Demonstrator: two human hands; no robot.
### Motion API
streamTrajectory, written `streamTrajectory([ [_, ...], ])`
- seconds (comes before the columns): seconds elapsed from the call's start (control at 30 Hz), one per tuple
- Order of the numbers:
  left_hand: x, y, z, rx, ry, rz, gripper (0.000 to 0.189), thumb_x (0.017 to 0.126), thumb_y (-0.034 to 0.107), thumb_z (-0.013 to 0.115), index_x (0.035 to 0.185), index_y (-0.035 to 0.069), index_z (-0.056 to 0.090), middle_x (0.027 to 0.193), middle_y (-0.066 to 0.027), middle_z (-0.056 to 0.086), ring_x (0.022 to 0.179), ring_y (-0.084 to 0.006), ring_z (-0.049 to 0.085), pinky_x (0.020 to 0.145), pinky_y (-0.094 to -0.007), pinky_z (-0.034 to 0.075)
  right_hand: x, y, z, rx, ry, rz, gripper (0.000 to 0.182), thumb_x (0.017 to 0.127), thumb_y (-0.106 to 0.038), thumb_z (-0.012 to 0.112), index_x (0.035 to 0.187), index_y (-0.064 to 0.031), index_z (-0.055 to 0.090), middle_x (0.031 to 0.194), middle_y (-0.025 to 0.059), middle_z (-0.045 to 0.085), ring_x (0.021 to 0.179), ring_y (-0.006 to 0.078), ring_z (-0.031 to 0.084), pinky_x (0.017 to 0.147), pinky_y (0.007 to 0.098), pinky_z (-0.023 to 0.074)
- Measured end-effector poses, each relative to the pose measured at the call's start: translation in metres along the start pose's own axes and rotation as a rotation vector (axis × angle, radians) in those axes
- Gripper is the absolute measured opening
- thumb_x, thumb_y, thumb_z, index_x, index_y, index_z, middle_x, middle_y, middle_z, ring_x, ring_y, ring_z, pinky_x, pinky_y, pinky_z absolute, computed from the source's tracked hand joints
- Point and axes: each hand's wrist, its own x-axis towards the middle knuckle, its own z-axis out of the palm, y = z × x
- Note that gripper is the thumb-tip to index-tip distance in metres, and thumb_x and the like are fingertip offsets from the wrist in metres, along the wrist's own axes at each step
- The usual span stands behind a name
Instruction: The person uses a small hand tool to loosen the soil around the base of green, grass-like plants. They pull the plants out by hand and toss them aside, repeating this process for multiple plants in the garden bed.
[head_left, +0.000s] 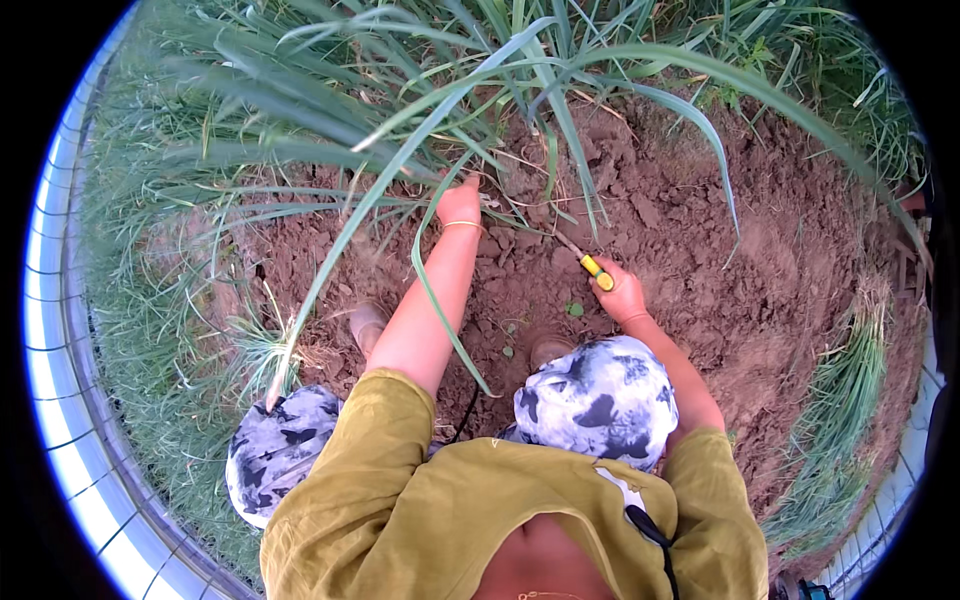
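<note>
My left hand (459, 201) reaches forward and is closed around the bases of some long green stalks (409, 171), partly hidden by leaves. The stalks look like an onion-type plant, and their leaves blur toward the left. In my right hand (621, 292) is a hand tool with a yellow and green handle (598, 272). Its thin metal shaft (568, 242) points forward and left, low over the brown soil (517, 270). The shaft's far end is hard to make out among thin stems. Long arching leaves (442, 112) hang across the view above both hands.
Dense green plants (165, 225) grow ahead and to the left. A bundle of pulled plants (844, 397) lies on soil at right, and a smaller clump (262, 349) sits by my left knee. Pale sheeting (56, 360) edges the left side. My knees (596, 401) are bent close below my hands.
</note>
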Motion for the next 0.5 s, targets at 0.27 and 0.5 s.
streamTrajectory([
  [0.27,-0.006,0.008,0.006,-0.588,-0.045,-0.239,0.023,0.077,0.012,0.071,0.093,0.003,0.057,0.079,-0.0031,0.055,0.072,-0.0163,0.054,0.071,-0.0313,0.047,-0.009,-0.029,0.006,0.04,-0.014,0.152,0.039,0.072,-0.019,0.065,0.11,-0.0163,0.058,0.092,0.0173,0.063,0.088,0.036,0.06,0.075,0.0417,0.0492],
  [0.5,-0.026,0.008,-0.02,-1.018,-0.08,-0.465,0.031,0.091,0.028,0.055,0.069,0.009,0.044,0.062,0.0004,0.038,0.059,-0.0148,0.039,0.065,-0.0333,0.045,-0.049,-0.047,-0.002,0.388,-0.002,0.265,0.042,0.072,-0.011,0.07,0.112,-0.0037,0.058,0.09,0.0132,0.065,0.084,0.0206,0.063,0.077,0.0295,0.0474],
])
